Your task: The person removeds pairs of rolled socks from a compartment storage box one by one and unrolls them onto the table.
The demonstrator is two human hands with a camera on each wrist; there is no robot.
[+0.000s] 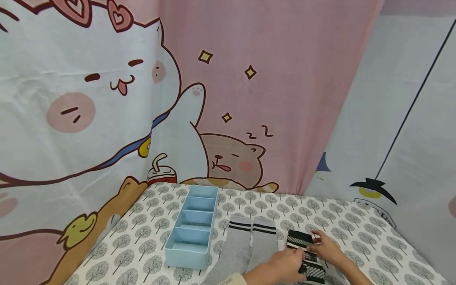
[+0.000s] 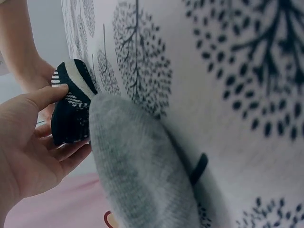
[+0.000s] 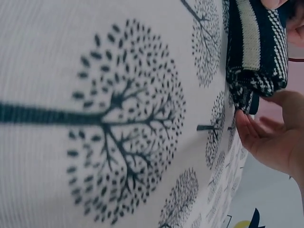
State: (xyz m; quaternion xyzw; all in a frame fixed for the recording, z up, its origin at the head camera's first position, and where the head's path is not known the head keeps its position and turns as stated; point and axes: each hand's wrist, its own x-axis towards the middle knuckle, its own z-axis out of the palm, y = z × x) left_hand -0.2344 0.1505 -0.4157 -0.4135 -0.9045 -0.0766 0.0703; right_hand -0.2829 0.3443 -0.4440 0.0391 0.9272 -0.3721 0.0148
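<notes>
A knitted sock bundle (image 1: pixel 299 238) in black and white patterns lies folded at the right front of the table. My left hand (image 1: pixel 285 266) pinches its near left side; in the left wrist view the thumb is on top and the fingers go beneath. From the right, my right hand (image 1: pixel 329 247) grips the bundle's edge, its thumb and fingertips right at the fold (image 3: pixel 256 85) in the right wrist view. Left of the bundle lie two flat grey socks (image 1: pixel 236 245) with black stripes, side by side. My left forearm covers part of them.
A light blue box (image 1: pixel 187 259) with several compartments in a row stands left of the grey socks. The cloth (image 1: pixel 139 241) on the table has a tree print. Behind the table hangs a pink and white cartoon curtain (image 1: pixel 285 99).
</notes>
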